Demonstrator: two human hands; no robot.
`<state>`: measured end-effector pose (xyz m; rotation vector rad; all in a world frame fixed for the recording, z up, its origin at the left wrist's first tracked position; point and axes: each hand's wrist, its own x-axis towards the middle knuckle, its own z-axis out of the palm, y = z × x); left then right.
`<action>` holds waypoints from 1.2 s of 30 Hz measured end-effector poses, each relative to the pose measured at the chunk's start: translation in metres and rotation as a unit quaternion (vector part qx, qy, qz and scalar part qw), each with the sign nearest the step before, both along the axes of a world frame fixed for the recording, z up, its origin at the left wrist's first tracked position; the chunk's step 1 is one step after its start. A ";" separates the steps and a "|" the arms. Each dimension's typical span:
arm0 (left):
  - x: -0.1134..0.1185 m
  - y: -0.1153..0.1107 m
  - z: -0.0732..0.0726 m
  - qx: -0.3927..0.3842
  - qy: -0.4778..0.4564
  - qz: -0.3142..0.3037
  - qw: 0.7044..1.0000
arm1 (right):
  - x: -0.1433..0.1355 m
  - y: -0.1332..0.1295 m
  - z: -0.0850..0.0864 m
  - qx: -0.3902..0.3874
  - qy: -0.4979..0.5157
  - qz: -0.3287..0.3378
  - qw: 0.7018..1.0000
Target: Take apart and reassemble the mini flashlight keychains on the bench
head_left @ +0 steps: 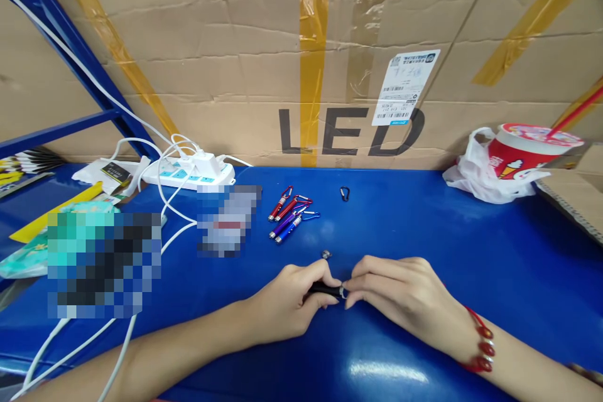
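Note:
My left hand (294,301) is closed round a small black keychain flashlight (326,290), which lies level and points to the right. At its silvery right end, the fingertips of my right hand (400,289) are pinched together; they hide whatever small part is between them. Just behind my hands a small silvery metal piece (326,254) rests on the table. Several red, purple and blue keychain flashlights (288,226) with clips lie grouped farther back. A loose black carabiner (345,193) lies to their right.
The blue table (424,220) ends at a large cardboard box (264,63). At left are a white power strip (179,176) with cables, a blurred-out phone (230,220) and a teal packet (28,245). A red cup (522,154) in a plastic bag stands back right.

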<state>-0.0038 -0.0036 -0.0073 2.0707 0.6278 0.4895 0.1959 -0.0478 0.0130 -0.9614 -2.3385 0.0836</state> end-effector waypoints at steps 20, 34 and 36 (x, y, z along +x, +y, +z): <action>0.000 0.000 -0.001 0.041 -0.005 -0.003 0.999 | -0.007 0.008 -0.007 -0.280 0.146 -0.082 0.945; 0.003 0.000 0.000 0.018 -0.008 0.031 0.999 | -0.001 0.010 -0.001 -0.241 0.148 -0.057 0.958; 0.002 -0.001 0.000 0.015 -0.001 0.024 1.000 | 0.000 0.010 0.000 -0.209 0.114 -0.033 0.971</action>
